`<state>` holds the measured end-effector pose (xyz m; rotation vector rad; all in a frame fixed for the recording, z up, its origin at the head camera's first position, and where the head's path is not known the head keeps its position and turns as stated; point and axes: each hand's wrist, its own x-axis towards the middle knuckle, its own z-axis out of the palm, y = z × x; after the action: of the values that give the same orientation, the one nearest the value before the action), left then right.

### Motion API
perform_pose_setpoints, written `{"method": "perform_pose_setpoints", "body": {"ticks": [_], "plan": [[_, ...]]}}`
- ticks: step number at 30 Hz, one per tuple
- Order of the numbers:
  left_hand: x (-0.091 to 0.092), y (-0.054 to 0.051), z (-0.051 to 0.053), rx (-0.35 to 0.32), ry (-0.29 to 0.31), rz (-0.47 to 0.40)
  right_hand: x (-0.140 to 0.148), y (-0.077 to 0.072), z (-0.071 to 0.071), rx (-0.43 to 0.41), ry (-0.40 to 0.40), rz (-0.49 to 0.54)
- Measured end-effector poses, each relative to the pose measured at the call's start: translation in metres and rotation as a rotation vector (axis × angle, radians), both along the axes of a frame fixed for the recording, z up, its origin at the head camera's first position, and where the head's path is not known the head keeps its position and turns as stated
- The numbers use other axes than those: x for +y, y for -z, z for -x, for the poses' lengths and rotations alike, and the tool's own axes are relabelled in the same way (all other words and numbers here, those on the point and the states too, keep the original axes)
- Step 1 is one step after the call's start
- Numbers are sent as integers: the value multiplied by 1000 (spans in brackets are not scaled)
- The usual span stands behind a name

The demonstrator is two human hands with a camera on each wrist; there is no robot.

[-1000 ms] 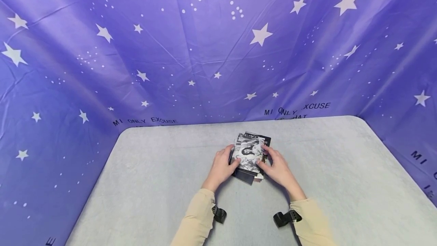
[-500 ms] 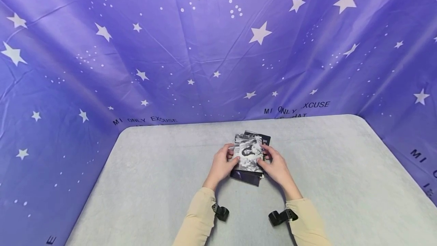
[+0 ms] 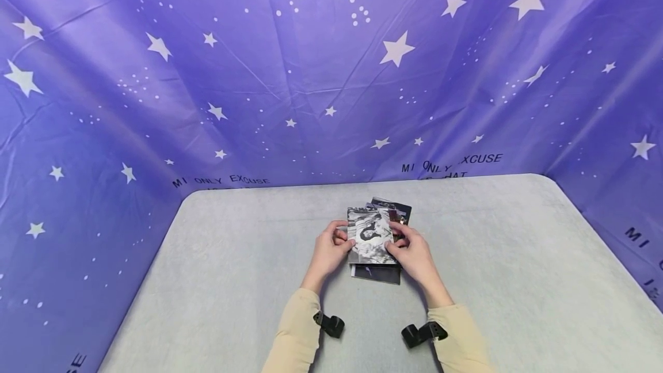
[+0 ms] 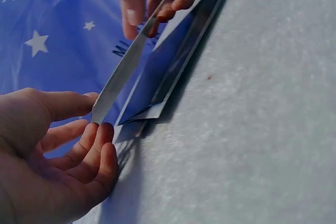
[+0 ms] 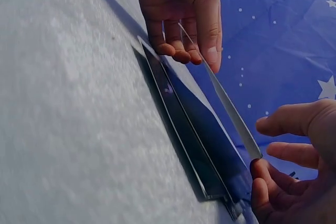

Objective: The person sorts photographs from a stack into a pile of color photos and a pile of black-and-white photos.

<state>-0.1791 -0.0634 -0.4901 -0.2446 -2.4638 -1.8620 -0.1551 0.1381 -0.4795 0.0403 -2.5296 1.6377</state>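
Note:
A black-and-white photo print is held up, tilted, above a loose pile of dark prints. In the left wrist view, the thumb and fingers of my left hand pinch its left edge. At its right edge is my right hand, with thumb and fingers on either side of the print. Both wrist views show the held print nearly edge-on, apart from the pile on the table. Whether more sheets lie behind the held one, I cannot tell.
The pile rests on a grey cloth-covered table. A purple curtain with white stars hangs behind and along both sides. Each wrist carries a small black camera mount.
The black-and-white print has shifted left and slightly nearer, away from the prints beneath, showing more of their right side. Both hands have moved left with it. The lower prints have turned a little.

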Motion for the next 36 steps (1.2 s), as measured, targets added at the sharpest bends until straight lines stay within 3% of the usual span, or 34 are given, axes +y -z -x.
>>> {"method": "perform_pose_setpoints", "body": {"ticks": [8, 11, 15, 24, 26, 29, 36], "plan": [[-27, -5, -2, -97, 19, -108, -20, -2, 2, -6, -54, 156], [-41, -7, -2, -124, 41, -142, -30, -4, 3, -6, -73, 163], [-57, -10, -5, -155, 44, -180, -44, -2, 3, 8, -88, 120], [-92, -6, -21, -152, 26, -141, -73, 3, -4, 74, -127, -16], [-98, -14, -27, -177, 31, -142, -79, 4, -5, 85, -139, -45], [-107, -15, -32, -210, 32, -142, -87, 5, -9, 107, -153, -79], [-121, -3, -41, -206, 32, -111, -100, 9, -17, 123, -187, -102]]}}
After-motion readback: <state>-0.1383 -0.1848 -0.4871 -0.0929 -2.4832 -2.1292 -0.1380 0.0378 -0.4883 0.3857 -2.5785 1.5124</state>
